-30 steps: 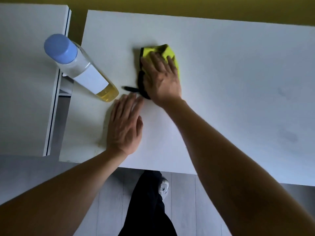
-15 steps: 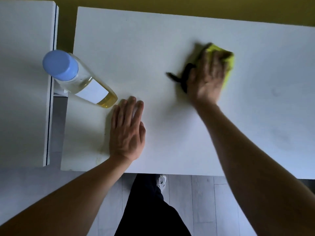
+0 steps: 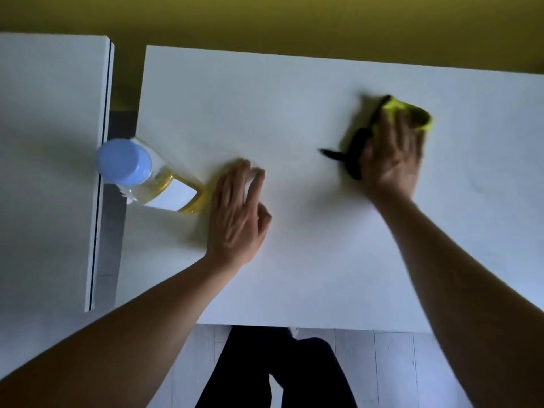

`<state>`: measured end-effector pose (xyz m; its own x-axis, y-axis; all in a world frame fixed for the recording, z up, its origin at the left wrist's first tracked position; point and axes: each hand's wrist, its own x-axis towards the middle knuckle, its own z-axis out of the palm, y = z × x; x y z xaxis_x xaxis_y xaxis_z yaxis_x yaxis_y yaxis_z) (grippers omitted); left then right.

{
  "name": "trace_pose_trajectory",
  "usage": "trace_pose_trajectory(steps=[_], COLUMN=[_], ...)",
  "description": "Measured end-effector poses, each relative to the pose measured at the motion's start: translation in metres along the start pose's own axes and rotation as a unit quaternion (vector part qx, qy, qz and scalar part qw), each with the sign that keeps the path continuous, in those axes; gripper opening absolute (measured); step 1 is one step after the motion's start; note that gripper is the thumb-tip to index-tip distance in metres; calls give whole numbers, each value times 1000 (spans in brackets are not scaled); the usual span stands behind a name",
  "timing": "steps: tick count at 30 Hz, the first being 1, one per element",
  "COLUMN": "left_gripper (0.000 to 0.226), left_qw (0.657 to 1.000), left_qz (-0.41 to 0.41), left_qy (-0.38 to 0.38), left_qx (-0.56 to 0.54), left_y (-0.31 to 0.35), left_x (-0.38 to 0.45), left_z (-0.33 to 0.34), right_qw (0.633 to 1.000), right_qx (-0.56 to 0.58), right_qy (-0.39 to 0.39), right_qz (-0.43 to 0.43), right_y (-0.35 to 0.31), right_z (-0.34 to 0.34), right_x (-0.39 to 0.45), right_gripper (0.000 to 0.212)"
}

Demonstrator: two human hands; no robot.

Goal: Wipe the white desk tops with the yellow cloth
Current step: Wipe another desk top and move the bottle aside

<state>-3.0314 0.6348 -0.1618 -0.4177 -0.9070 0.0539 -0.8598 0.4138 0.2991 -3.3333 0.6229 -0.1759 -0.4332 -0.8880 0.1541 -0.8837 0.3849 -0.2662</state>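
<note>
Head view: you are pressing the cloth (image 3: 418,117) flat to the desk (image 3: 309,83) under your right hand (image 3: 391,154) to wipe, bracing with your left hand (image 3: 235,213) laid open beside the bottle (image 3: 153,181).

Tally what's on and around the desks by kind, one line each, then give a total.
Desks: 2
Cloths: 1
Bottles: 1
Hands: 2, left, right
Total: 6

Left hand (image 3: 235,213) flat, fingers straight, right hand (image 3: 390,160) palm down, both forearms extended forward
</note>
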Motion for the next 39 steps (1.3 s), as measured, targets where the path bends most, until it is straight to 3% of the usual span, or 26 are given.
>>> trace_pose_trajectory(steps=[3,5,8,12,14,16,18,22,24,26,29,32,34,36,39], left_gripper=[62,61,61,61,60,60,60,60,61,62,63,64,64,65,64], left_qw=[1000,1000,1000,1000,1000,1000,1000,1000,1000,1000,1000,1000,1000,1000,1000], left_qz=[-10,-13,-2,-12,-9,-2,-1,-7,-9,-13,-14,-19,-15,-14,-13], left_qy=[15,20,21,22,22,17,20,23,20,12,5,6,7,4,5], left_qx=[6,10,9,11,13,8,5,4,6,9,10,8,8,10,6], left_y=[1,3,3,2,4,3,2,3,4,5,5,5,3,3,4], left_x=[10,9,9,8,8,9,10,11,11,10,10,9,10,10,12], left_z=[6,7,8,9,7,6,6,6,6,5,5,5,6,6,5], right_qw=[994,992,999,980,967,964,978,999,992,990,999,975,956,949,973], right_qx=[-30,-35,8,77,99,98,79,5,-19,-16,37,73,68,66,86], right_qy=[12,24,30,-6,-25,-13,0,3,19,24,-8,-34,-77,-81,-25], right_qz=[103,120,-8,-186,-234,-248,-192,35,121,139,-14,-205,-274,-299,-214], right_y=[14,-7,-73,-186,-197,-167,-116,-22,-23,-53,-131,-220,-250,-240,-176], right_z=[-6,4,31,50,53,54,49,22,20,27,50,69,72,70,65], right_x=[9,15,29,36,40,49,63,92,100,105,109,96,87,89,100], right_gripper=[67,66,62,55,53,55,61,70,67,69,80,58,55,56,60])
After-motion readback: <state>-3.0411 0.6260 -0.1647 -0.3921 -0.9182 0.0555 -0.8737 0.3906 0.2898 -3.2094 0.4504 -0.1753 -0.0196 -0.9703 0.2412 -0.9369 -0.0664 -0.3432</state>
